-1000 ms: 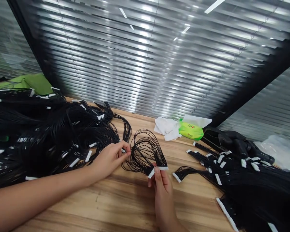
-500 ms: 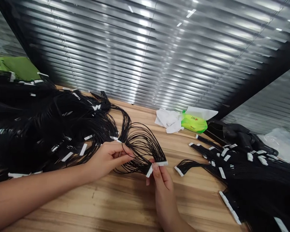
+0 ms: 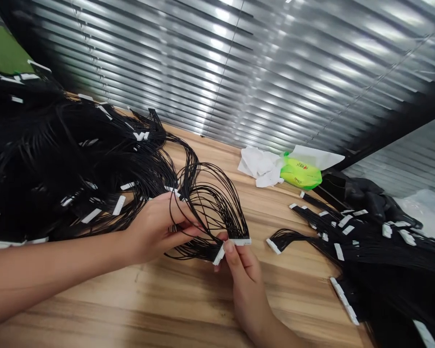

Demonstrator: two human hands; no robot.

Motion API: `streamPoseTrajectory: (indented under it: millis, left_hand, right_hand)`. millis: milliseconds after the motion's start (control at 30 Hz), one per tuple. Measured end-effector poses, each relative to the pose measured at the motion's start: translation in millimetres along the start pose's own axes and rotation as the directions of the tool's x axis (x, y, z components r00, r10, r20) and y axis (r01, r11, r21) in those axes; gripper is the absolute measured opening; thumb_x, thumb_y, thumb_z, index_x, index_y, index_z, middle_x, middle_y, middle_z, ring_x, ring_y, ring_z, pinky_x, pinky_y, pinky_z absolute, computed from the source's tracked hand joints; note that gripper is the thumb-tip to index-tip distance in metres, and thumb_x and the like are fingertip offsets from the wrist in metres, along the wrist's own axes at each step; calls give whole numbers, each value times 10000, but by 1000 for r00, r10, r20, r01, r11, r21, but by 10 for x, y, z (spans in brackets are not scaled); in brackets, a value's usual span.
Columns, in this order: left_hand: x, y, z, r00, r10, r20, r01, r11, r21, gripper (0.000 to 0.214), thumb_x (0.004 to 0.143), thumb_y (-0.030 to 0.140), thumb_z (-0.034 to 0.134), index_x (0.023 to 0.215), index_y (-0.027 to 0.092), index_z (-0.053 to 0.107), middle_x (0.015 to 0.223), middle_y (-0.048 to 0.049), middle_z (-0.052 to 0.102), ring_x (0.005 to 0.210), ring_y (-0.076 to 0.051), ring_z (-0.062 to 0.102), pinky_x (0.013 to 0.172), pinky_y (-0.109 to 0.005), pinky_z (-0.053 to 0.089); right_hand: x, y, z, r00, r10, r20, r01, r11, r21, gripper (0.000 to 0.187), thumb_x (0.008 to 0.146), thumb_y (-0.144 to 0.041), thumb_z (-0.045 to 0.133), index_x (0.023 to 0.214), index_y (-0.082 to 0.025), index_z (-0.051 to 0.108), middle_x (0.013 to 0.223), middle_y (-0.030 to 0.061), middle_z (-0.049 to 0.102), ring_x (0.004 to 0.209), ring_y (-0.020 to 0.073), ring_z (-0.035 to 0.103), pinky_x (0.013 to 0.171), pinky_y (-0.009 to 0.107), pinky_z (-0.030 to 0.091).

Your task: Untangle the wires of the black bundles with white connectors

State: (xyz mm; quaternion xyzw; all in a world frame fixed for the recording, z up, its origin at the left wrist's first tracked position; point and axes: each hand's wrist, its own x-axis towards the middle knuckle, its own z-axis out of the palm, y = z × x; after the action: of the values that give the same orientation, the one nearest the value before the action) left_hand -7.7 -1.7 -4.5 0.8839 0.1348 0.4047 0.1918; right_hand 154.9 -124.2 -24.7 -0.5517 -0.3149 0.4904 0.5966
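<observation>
A bundle of thin black wires [image 3: 212,205] forms loops between my two hands, and its ends run into white multi-pin connectors [image 3: 232,246]. My right hand [image 3: 242,273] pinches these connectors between thumb and fingers. My left hand [image 3: 155,227] grips the strands further along, with wires passing through its fingers. To the left, a large tangled heap of black wire harnesses with white connectors [image 3: 76,169] lies just beyond my left hand. A second heap [image 3: 362,256] lies to the right of my right hand.
The heaps lie on a wooden tabletop [image 3: 188,299]. Crumpled white tissue [image 3: 259,166] and a green packet [image 3: 300,174] stand at the back, near a dark rubber object [image 3: 369,198]. Clear plastic [image 3: 424,208] lies far right. Slatted blinds rise behind the table.
The view has tilted and shifted. My left hand has moved up and spread the wire loops wider, while my right hand keeps its pinch on the white connectors.
</observation>
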Motion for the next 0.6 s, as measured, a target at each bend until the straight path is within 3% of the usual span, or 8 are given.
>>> streamPoseTrajectory:
  millis: [300, 367, 500, 600]
  left_hand:
    - [0, 26, 25, 1000, 16, -17, -18, 996, -88, 51, 892, 195, 592, 936, 210, 614, 819, 7, 715, 758, -111, 672, 689, -223, 519]
    - [9, 51, 31, 999, -43, -31, 42, 998, -55, 60, 880, 232, 615, 930, 199, 613, 784, 7, 695, 707, -106, 653, 646, -213, 503]
    - [37, 88, 35, 959, -281, 30, 282, 959, -12, 61, 863, 248, 626, 890, 194, 619, 853, 8, 664, 712, -84, 605, 617, -192, 449]
    - [45, 80, 36, 960, -270, 78, 271, 963, 1, 61, 865, 233, 620, 812, 211, 639, 757, 37, 631, 590, -58, 526, 573, -191, 403]
  right_hand:
    - [-21, 18, -24, 1000, 9, 5, -8, 1000, -29, 342, 799, -530, 637, 858, -204, 720, 628, -8, 622, 567, 119, 531, 550, 237, 447]
    - [-5, 10, -23, 998, 17, -68, -17, 1000, 5, 375, 766, -554, 656, 861, -196, 712, 630, -4, 620, 547, 122, 516, 517, 242, 437]
    - [40, -28, -14, 978, 19, -210, -6, 998, 63, 381, 737, -561, 678, 866, -203, 687, 609, -24, 586, 523, 112, 478, 494, 236, 406]
    - [63, -50, -6, 969, 2, -248, 16, 997, 70, 371, 735, -552, 679, 884, -212, 670, 608, -38, 560, 517, 107, 460, 484, 234, 386]
